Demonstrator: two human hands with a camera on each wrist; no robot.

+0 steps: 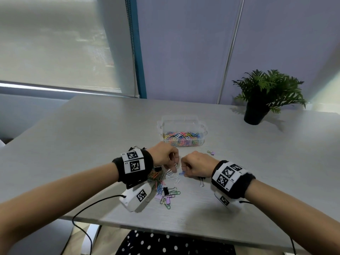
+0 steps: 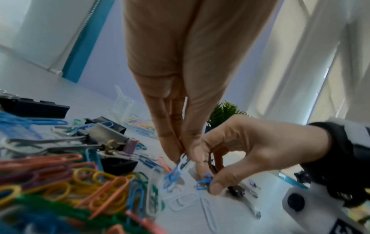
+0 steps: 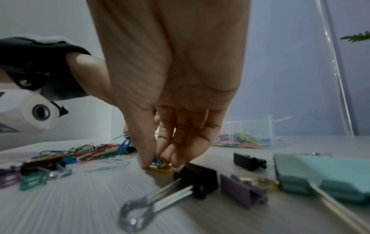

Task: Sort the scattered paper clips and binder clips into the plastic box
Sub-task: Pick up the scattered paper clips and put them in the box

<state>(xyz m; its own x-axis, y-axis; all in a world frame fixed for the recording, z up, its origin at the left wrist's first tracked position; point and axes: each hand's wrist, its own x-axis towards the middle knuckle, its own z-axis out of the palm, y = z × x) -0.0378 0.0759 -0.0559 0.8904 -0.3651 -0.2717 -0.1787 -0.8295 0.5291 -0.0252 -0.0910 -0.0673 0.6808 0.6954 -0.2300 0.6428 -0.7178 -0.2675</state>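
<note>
Both hands work low over the scattered clips in the middle of the table. My left hand [image 1: 174,167] [image 2: 186,158] pinches a white and a blue paper clip [image 2: 176,172] just above the surface. Close to its right, my right hand [image 1: 184,172] [image 3: 158,163] pinches a blue paper clip [image 3: 157,162] on top of a yellow one [image 3: 160,168] that lies on the table. Behind the hands stands the clear plastic box [image 1: 184,124], its bottom covered with coloured paper clips. A pile of coloured paper clips [image 1: 165,190] and binder clips lies under my left wrist.
Beside my right hand lie a black binder clip [image 3: 196,178], a purple one [image 3: 242,191], a large teal one [image 3: 324,175] and a small black one [image 3: 248,159]. A potted plant [image 1: 265,96] stands at the far right. The table's front edge [image 1: 165,230] is near.
</note>
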